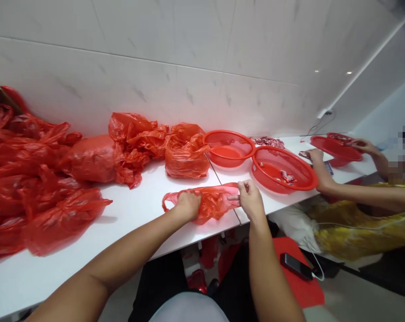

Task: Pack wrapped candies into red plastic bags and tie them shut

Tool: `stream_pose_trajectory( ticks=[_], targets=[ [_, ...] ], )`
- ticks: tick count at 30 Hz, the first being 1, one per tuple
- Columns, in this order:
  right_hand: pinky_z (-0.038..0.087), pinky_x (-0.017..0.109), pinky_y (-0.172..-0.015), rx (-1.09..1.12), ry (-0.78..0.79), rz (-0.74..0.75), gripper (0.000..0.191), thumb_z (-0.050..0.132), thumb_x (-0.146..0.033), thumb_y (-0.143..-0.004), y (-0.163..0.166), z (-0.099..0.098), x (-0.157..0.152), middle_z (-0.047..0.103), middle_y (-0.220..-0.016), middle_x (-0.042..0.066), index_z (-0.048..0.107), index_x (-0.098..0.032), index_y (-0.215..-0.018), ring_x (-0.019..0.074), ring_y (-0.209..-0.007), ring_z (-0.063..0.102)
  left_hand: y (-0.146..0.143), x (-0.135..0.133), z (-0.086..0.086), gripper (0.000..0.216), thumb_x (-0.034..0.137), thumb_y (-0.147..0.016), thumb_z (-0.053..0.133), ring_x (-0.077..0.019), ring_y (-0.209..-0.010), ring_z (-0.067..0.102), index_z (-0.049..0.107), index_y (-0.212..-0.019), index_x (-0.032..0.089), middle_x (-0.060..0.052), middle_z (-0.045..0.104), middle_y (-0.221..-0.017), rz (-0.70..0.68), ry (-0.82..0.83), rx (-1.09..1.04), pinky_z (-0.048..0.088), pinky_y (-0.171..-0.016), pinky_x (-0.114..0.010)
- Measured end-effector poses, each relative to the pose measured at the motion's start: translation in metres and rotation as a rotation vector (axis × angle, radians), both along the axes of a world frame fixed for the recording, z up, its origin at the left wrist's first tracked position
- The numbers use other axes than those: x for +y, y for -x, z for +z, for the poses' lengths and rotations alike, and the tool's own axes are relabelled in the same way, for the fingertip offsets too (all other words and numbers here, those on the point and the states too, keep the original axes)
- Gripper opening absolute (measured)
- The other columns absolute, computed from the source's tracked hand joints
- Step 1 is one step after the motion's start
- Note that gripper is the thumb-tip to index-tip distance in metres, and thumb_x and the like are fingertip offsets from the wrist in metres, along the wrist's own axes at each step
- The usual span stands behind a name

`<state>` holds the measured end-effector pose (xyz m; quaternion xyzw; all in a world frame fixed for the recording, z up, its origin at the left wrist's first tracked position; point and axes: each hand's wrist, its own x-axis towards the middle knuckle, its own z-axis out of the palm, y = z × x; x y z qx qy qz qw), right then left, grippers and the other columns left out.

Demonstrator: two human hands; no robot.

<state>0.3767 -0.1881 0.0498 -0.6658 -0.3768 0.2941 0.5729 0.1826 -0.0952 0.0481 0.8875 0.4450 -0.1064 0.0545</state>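
A red plastic bag (211, 206) lies crumpled near the front edge of the white table, with a loop handle at its left end. My left hand (189, 205) is closed on the bag's left part, its fingertips partly hidden in the folds. At the other end, my right hand (251, 199) pinches the bag's edge between thumb and finger, another finger stretched along the plastic. Just behind the bag stands a filled, bunched red bag (186, 156). Right of my right hand is a red plastic basket (283, 190) with a few small wrapped packets (287, 177) inside.
Filled red bags (64, 219) are piled along the left of the white table (128, 223). Another red basket (229, 163) stands by the wall. At right, a co-worker's hand (316, 156) holds a small packet beside a red basket (338, 152). A phone (298, 266) lies on a red stool (306, 290).
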Motion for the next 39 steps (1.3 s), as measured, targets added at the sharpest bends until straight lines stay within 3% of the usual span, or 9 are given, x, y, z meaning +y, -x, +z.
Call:
stream_pose_trajectory(
  ticks=[3,7,10,14,18,22,28,33,39],
  targets=[
    [0.055,0.032,-0.062,-0.263,0.077,-0.181,0.031,0.061,-0.052,-0.092,-0.009,-0.003,-0.007,0.069,-0.089,0.004,0.055,-0.023,-0.100,0.0224,-0.071,0.074,0.001,0.008,-0.011,0.061,0.009,-0.058,0.088,-0.0485,-0.104,0.072,0.076,-0.117,0.010,-0.027,0.076,-0.107,-0.027,-0.014,0.065,0.054,-0.085,-0.051],
    [0.055,0.042,-0.088,-0.610,-0.296,-0.383,0.020,0.063,-0.036,-0.095,0.024,0.004,-0.024,0.069,-0.093,0.007,0.066,-0.022,-0.109,0.0249,-0.088,0.068,0.003,0.010,-0.019,0.057,0.014,-0.057,0.088,-0.0463,-0.117,0.065,0.076,-0.114,0.013,-0.028,0.070,-0.126,-0.080,-0.063,0.038,0.048,-0.098,-0.053],
    [0.051,0.043,-0.103,-0.746,-0.441,0.024,0.015,0.061,-0.029,-0.098,0.054,0.000,-0.023,0.071,-0.108,0.010,0.074,-0.026,-0.106,0.0259,-0.111,0.066,0.005,0.011,-0.024,0.051,0.020,-0.065,0.083,-0.0451,-0.128,0.056,0.074,-0.115,0.016,-0.026,0.059,-0.144,-0.140,-0.086,-0.039,0.044,-0.104,-0.054],
    [0.034,0.058,-0.119,-0.830,0.149,0.344,0.062,0.078,-0.026,-0.085,0.047,-0.032,0.003,0.048,-0.158,0.015,0.062,-0.028,-0.144,0.0383,-0.144,0.048,0.015,0.014,-0.030,0.036,0.015,-0.079,0.070,-0.0440,-0.141,0.048,0.074,-0.115,0.011,-0.023,0.064,-0.138,-0.254,-0.041,-0.096,0.039,-0.114,-0.051],
    [0.029,0.063,-0.119,-0.667,0.552,0.432,0.109,0.091,-0.028,-0.064,0.017,-0.067,0.020,0.018,-0.175,0.018,0.041,-0.030,-0.162,0.0485,-0.152,0.033,0.028,0.020,-0.033,0.054,0.023,-0.076,0.081,-0.0398,-0.143,0.050,0.069,-0.126,0.006,-0.024,0.067,-0.136,-0.349,0.059,-0.102,0.041,-0.117,-0.040],
    [0.038,0.053,-0.117,-0.198,0.211,0.232,0.092,0.099,-0.023,-0.041,-0.003,-0.079,0.018,0.059,-0.151,0.014,0.071,-0.026,-0.128,0.0403,-0.137,0.055,0.034,0.026,-0.028,0.071,0.033,-0.075,0.084,-0.0412,-0.133,0.059,0.062,-0.136,0.005,-0.029,0.059,-0.145,-0.347,0.088,-0.098,0.047,-0.111,-0.044],
    [0.055,0.026,-0.056,0.318,-0.040,-0.388,0.056,0.061,-0.070,-0.086,-0.103,-0.058,0.000,0.066,-0.069,-0.004,0.055,-0.024,-0.117,0.0170,-0.059,0.069,0.034,0.027,-0.016,0.066,0.031,-0.074,0.083,-0.0433,-0.129,0.062,0.065,-0.133,0.007,-0.029,0.061,-0.141,-0.322,0.119,-0.099,0.051,-0.106,-0.048],
    [0.057,0.025,-0.050,0.602,-0.083,-0.518,0.041,0.060,-0.057,-0.093,-0.179,-0.032,-0.008,0.068,-0.070,0.000,0.056,-0.022,-0.112,0.0182,-0.059,0.071,0.029,0.022,-0.007,0.060,0.026,-0.067,0.084,-0.0465,-0.121,0.067,0.072,-0.124,0.012,-0.028,0.066,-0.137,-0.267,0.144,-0.088,0.052,-0.101,-0.052],
    [0.063,0.032,-0.058,0.779,-0.152,-0.475,0.024,0.061,-0.028,-0.083,-0.159,-0.043,-0.015,0.075,-0.078,0.004,0.063,-0.018,-0.104,0.0208,-0.066,0.075,0.040,0.005,0.030,0.049,0.028,-0.079,0.073,-0.0406,-0.127,0.066,0.073,-0.128,0.023,-0.017,0.062,-0.149,-0.306,0.142,-0.179,0.052,-0.105,-0.047]
  ],
)
